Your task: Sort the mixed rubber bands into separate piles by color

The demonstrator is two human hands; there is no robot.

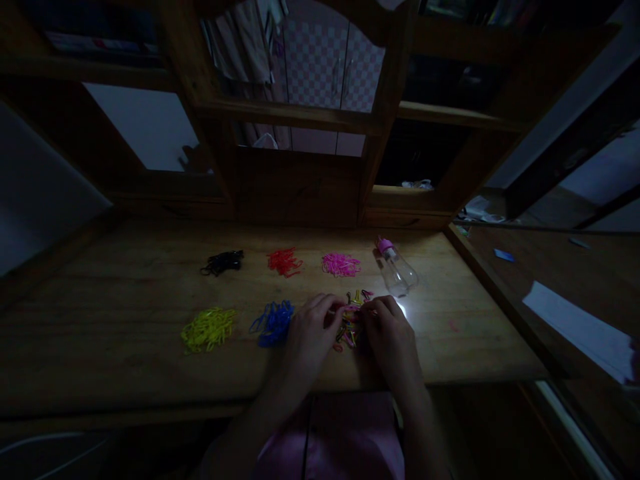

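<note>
My left hand (316,323) and my right hand (389,327) face each other low over the wooden desk, fingers pinched. A thin pink rubber band (352,308) spans the gap between their fingertips. Beneath and between them lies a small mixed heap of bands (350,331) in yellow, pink, black and red, partly covered by the fingers. Right beside my left hand is a pile of blue rubber bands (275,323). Beyond the hands sits a pile of pink rubber bands (341,265). The dim light hides fine detail.
Yellow (209,329), black (223,262) and red rubber bands (285,261) form separate piles to the left. A clear bottle with a pink cap (399,272) lies behind my right hand. Wooden shelving (300,183) rises at the back. White paper (580,330) lies far right.
</note>
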